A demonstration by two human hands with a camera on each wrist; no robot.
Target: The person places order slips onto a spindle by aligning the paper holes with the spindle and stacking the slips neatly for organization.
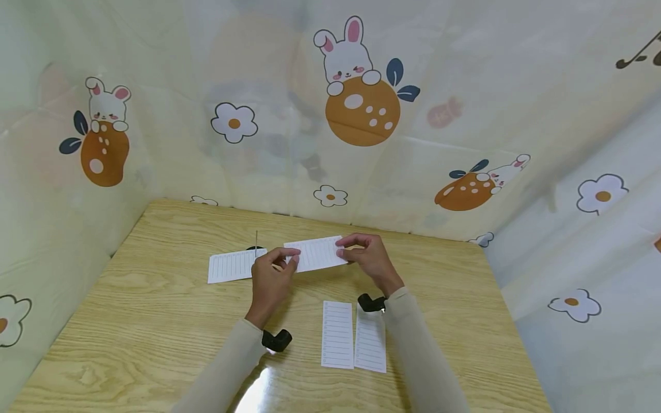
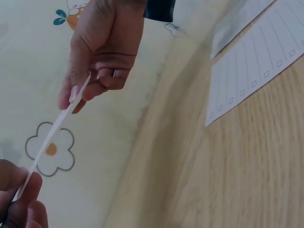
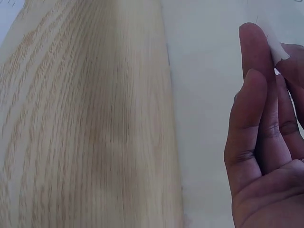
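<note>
Person at a pale wood-grain table [image 1: 170, 321], both arms in cream sleeves [image 1: 227, 367], a small black device [image 1: 277, 341] at each wrist. From where I stand, both hands are on one item: a white rectangular paper slip printed with thin ruled lines [image 1: 321, 254], held up off the surface towards the far side and slightly tilted.

Left hand [image 1: 271, 284]: thumb and forefinger closed together on the slip's left end. Right hand [image 1: 372, 261]: thumb and forefinger pinch the right end; the palm side shows its other fingers clear of the paper. Seen from the left wrist, the slip is nearly edge-on, spanning the two hands.

Left of the held slip: a second white ruled slip [image 1: 229, 267], its right end at a thin upright metal rod [image 1: 256, 241] with a dark round base [image 1: 255, 248]. I cannot tell whether the rod pierces it.

Nearer the person, between the forearms: two more white ruled slips [image 1: 338, 334] lie side by side, lengthwise; the right wrist device overlaps the top of one. Behind: a cream curtain [image 1: 279, 172] printed with rabbits, orange fruit and flowers.
</note>
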